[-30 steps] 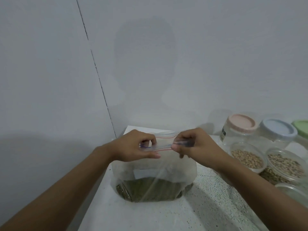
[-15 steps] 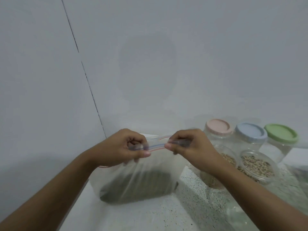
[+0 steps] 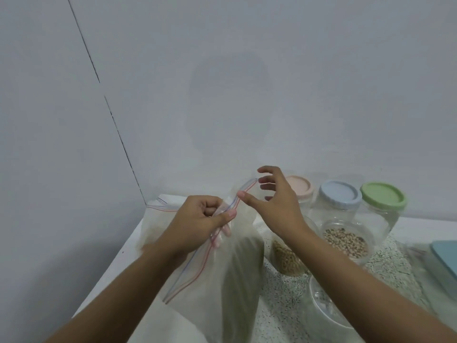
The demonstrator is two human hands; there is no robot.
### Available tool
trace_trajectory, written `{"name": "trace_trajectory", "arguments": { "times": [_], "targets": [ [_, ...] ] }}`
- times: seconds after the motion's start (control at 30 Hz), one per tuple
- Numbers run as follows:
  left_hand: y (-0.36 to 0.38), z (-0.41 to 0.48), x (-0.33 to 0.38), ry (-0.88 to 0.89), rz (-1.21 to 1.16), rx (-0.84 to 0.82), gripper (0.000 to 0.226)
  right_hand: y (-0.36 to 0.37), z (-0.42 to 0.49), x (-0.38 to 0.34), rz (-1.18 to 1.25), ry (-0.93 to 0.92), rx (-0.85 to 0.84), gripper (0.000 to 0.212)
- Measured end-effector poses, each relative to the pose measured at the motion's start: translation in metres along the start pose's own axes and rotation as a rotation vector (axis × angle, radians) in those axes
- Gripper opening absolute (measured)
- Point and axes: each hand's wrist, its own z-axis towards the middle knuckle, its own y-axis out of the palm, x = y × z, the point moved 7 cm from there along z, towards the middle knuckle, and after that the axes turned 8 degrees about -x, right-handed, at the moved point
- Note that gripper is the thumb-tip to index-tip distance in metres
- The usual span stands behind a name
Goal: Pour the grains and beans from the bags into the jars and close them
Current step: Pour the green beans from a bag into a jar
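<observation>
A clear zip bag [image 3: 237,273] with green beans inside hangs tilted over the counter. My left hand [image 3: 197,226] pinches its red-and-blue zip strip near the middle. My right hand [image 3: 274,199] hovers just right of the strip's upper end with fingers spread, holding nothing. Two open jars hold beans: one [image 3: 286,258] behind my right forearm, another [image 3: 346,241] to its right. An empty open jar [image 3: 321,305] stands at the front under my right arm.
Three lidded empty jars line the back wall: pink lid [image 3: 298,185], blue lid [image 3: 337,194], green lid [image 3: 382,195]. Another zip bag [image 3: 158,219] lies behind at the left by the wall corner. A blue lid [image 3: 445,256] lies at the right edge. The counter [image 3: 279,293] is speckled.
My right hand has let go of the zip strip and opened. The bag has been lifted and turned, hanging now from my left hand alone.
</observation>
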Motion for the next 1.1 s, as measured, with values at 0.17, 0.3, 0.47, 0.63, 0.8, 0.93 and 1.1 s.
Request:
{"name": "trace_trajectory", "arguments": {
  "times": [0.17, 0.3, 0.47, 0.63, 0.8, 0.93, 1.1],
  "targets": [
    [0.019, 0.005, 0.004, 0.034, -0.031, 0.111, 0.022, -0.018, -0.021, 0.009, 0.119, 0.129, 0.012, 0.035],
    [0.031, 0.007, -0.002, -0.010, -0.027, 0.085, 0.019, -0.008, -0.042, 0.012, 0.402, 0.241, -0.182, 0.022],
    [0.046, 0.000, -0.019, -0.101, -0.050, 0.018, 0.020, -0.004, -0.056, 0.018, 0.399, 0.250, -0.276, 0.015],
    [0.056, -0.004, -0.031, -0.174, -0.120, -0.089, 0.033, -0.008, -0.059, 0.023, 0.176, 0.187, -0.253, 0.026],
    [0.057, 0.000, -0.031, -0.140, -0.080, -0.138, 0.031, -0.006, -0.057, 0.027, 0.113, 0.153, -0.252, 0.022],
    [0.056, 0.003, -0.040, -0.140, -0.127, -0.123, 0.031, -0.006, -0.054, 0.028, -0.022, 0.110, -0.224, 0.025],
    [0.057, 0.002, -0.048, -0.153, -0.150, -0.124, 0.032, -0.002, -0.054, 0.030, -0.107, 0.097, -0.253, 0.025]
  ]
}}
